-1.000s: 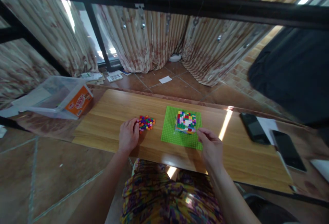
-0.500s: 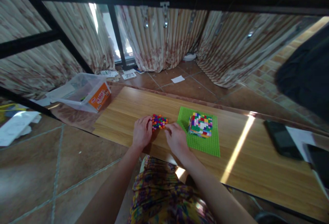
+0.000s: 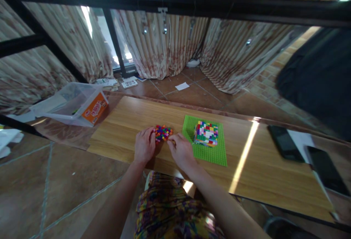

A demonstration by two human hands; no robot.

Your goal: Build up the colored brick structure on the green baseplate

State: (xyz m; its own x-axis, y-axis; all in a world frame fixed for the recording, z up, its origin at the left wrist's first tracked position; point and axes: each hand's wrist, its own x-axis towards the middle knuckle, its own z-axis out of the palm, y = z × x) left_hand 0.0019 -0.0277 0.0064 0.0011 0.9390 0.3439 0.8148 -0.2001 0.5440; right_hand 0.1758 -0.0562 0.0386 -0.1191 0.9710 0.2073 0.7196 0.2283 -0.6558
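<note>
I see a small block of toy bricks [image 3: 206, 132] standing upright on a green plate [image 3: 210, 155], near that plate's middle. Its top is a patchwork of red, green, yellow, pink and blue studs around a white patch; its sides show mixed colours too. The block's edges run roughly in line with the plate's; it looks nearly square from above, so I can't pick out a long axis.

Left of the plate, on the wooden bench [image 3: 137, 116], lies a flat heap of loose bricks [image 3: 163, 133], mostly orange, purple, red and green, pointing every way. My left hand [image 3: 144, 147] curls against the heap's left edge; I can't tell whether it grips one. My right hand [image 3: 182, 151], between heap and plate, has thumb and finger drawn together; I can't tell what they hold.

Farther left of the plate, a clear box [image 3: 68, 119] carries an orange label [image 3: 95, 108] with white lettering, too small to read.
</note>
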